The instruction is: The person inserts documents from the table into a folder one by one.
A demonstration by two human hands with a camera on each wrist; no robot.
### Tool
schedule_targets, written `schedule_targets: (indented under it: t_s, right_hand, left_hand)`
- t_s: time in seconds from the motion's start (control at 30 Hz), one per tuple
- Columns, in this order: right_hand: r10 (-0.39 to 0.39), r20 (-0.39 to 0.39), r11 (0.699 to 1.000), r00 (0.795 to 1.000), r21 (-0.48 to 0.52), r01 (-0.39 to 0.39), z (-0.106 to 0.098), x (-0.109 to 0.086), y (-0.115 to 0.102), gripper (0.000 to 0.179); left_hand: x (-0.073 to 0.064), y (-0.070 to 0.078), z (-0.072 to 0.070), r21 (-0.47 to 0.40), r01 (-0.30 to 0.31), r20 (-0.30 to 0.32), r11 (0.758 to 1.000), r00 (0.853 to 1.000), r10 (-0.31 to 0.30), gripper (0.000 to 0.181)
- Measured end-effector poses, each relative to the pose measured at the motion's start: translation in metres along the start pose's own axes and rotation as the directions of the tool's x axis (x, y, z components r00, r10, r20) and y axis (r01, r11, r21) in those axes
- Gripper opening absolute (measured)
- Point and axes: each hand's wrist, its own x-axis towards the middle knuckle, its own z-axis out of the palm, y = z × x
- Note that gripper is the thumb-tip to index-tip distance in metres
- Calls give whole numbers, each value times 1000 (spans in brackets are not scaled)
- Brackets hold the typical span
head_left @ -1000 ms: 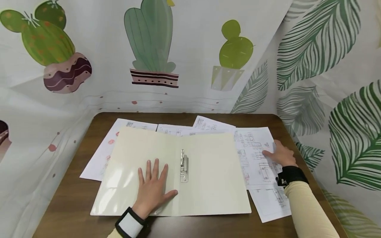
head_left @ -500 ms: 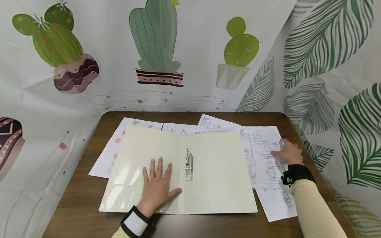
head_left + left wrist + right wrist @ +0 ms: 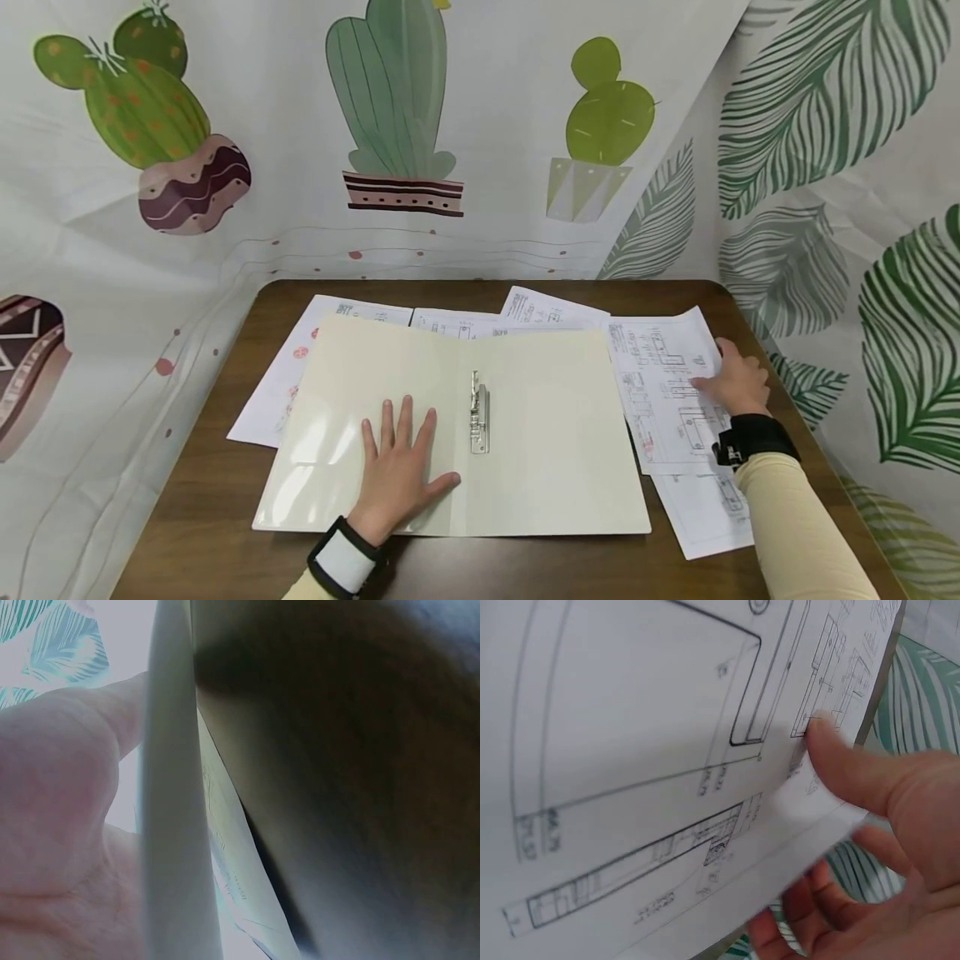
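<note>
A cream ring-binder folder (image 3: pixel 555 450) lies spread open, with a metal clip (image 3: pixel 480 417) beside its spine. My left hand (image 3: pixel 397 479) rests on its left cover, fingers straight and spread. In the left wrist view, the left hand (image 3: pixel 60 802) shows next to the folder's edge (image 3: pixel 176 795). My right hand (image 3: pixel 738 383) pinches the right edge of a printed drawing sheet (image 3: pixel 652 400). The right wrist view shows the thumb on the face of the sheet (image 3: pixel 630 750) and the other fingers of the right hand (image 3: pixel 885 855) behind it. The sheet's right edge is raised.
Another drawing sheet (image 3: pixel 697 521) lies partly under the pinched one. More printed sheets stick out behind the folder, one with red stamps (image 3: pixel 281 367) at left. The brown table (image 3: pixel 187 492) meets a patterned cloth (image 3: pixel 495 167) at the back and sides.
My right hand has gone from resting at the sheet's right edge to pinching it, and that edge has lifted. The left hand stays on the folder. The head view has shifted slightly.
</note>
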Motion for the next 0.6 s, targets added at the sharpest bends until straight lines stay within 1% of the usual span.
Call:
schedule_targets:
  t_s: [0.07,0.13,0.27,0.33,0.47,0.6]
  right_hand:
    - [6,-32,1000,999,8,-6,1,1,2,89]
    - [31,-50,999,998,19,-30,1,1,3,83]
    - [93,-41,995,995,46,-91,1,-1,5,65]
    - [111,-40,993,993,51,-109,1,-2,6,59]
    - [125,-58,991,990,49,-122,0,-4,8,51]
    - [129,-72,990,989,58,-125,-3,-5,12,47]
  left_hand:
    - [0,0,0,0,0,-1,1000,1000,0,99]
    - [0,0,-1,-3,1,1,1000,1000,-1,99]
    - [1,0,-1,-9,1,3,1000,1000,-1,99]
    - [1,0,-1,-9,1,2,1000,1000,0,99]
    - [2,0,0,-1,1,-4,1000,1000,-1,99]
    - [2,0,1,11,5,-3,1000,1000,-4,98]
